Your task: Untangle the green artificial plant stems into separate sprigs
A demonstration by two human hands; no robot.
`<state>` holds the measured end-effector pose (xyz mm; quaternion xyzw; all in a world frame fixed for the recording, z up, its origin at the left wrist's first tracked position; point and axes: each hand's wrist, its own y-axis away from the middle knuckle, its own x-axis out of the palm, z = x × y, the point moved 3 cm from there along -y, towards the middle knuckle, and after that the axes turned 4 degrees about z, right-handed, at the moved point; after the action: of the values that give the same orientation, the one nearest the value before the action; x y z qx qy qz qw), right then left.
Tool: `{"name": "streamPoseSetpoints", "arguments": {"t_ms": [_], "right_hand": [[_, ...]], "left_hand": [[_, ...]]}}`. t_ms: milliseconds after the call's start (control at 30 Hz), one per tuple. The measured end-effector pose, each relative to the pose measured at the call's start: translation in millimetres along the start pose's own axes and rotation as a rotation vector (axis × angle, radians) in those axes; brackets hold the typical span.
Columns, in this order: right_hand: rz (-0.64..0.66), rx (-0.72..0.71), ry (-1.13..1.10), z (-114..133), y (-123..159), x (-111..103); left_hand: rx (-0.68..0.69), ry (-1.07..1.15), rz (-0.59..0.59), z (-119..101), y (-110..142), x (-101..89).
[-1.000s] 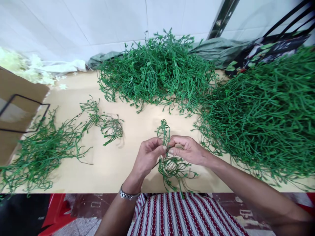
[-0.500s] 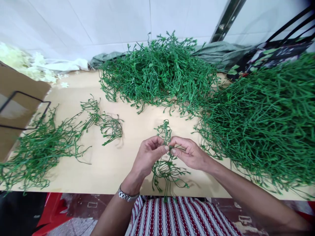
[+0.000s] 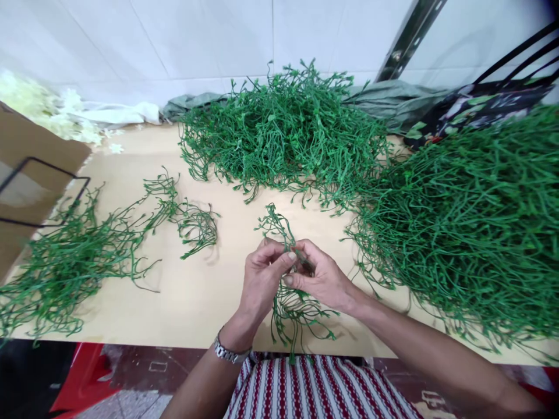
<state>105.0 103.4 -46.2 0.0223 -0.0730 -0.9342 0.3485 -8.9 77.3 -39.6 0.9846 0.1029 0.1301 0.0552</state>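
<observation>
Above the front of the table, my left hand (image 3: 267, 278) pinches a green artificial plant stem (image 3: 286, 230) between thumb and fingers. My right hand (image 3: 322, 276) meets it from the right, its thumb and fingers closed on the same stems. Thin branches with small buds stick up beyond the fingertips. More stems (image 3: 301, 314) spread below my hands towards the striped clothing. Exactly where the pieces cross is hidden by my fingers. A metal watch sits on my left wrist.
A big heap of green stems (image 3: 283, 128) lies against the wall, and another (image 3: 471, 233) fills the right side. Loose stems (image 3: 78, 262) lie at left beside a cardboard box (image 3: 35, 151) and black wire frame. Pale flowers (image 3: 70, 116) lie at the back left.
The upper branches have swung to the left and tilt that way. My right hand has shifted slightly left, closer against my left fingers; both hands keep hold of the stems.
</observation>
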Motion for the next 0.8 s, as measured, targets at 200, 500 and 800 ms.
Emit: {"name": "streamPoseSetpoints", "arguments": {"t_ms": [200,500,800], "right_hand": [[0.003,-0.003,0.131,-1.0,1.5,-0.9],[0.145,-0.189,0.417,12.1,5.5,0.4],[0.047,-0.317,0.729,15.9,10.7,15.6]], "left_hand": [[-0.02,0.183,-0.133,0.6,-1.1,1.4],[-0.374,0.595,0.01,3.1,-3.1,3.9],[-0.436,0.726,-0.088,2.0,-4.9,10.1]]}}
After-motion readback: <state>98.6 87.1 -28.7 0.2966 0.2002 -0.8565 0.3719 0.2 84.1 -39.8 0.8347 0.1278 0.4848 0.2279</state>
